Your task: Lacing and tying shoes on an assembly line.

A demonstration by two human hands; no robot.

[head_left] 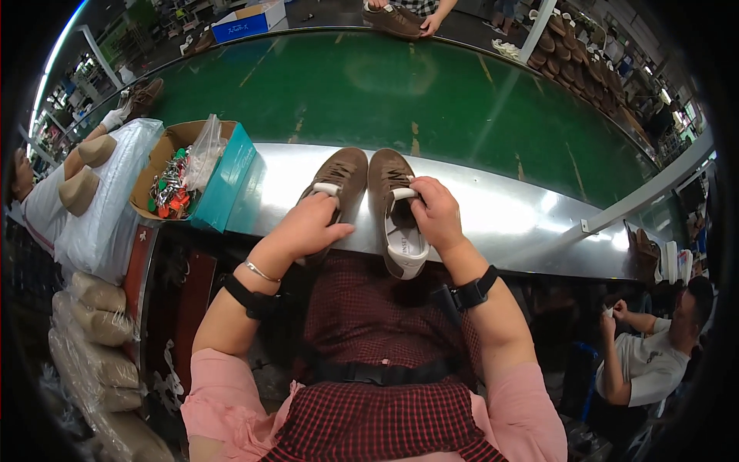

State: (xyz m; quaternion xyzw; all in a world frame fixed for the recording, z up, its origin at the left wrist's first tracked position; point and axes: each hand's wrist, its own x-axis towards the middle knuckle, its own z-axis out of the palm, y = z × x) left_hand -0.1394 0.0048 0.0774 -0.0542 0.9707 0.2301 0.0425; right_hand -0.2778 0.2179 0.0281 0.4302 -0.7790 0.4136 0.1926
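Two brown lace-up sneakers lie side by side on a shiny metal ledge, toes pointing away from me. My left hand (311,223) is closed over the opening of the left sneaker (348,172), fingers at its pale tongue and thumb sticking out; the hand covers most of that shoe's heel part. On the right sneaker (380,179), my right hand (439,212) grips the right side of the collar near the tongue. Its pale insole and heel face up, with the heel reaching past the ledge's near edge.
Beyond the metal ledge (500,204) runs a green belt (346,85). A teal-sided carton (231,177) of small metal and coloured pieces stands left. Across the belt a person's hands hold a brown shoe (396,21). A slanting metal post (654,185) rises at right; co-workers sit on both sides.
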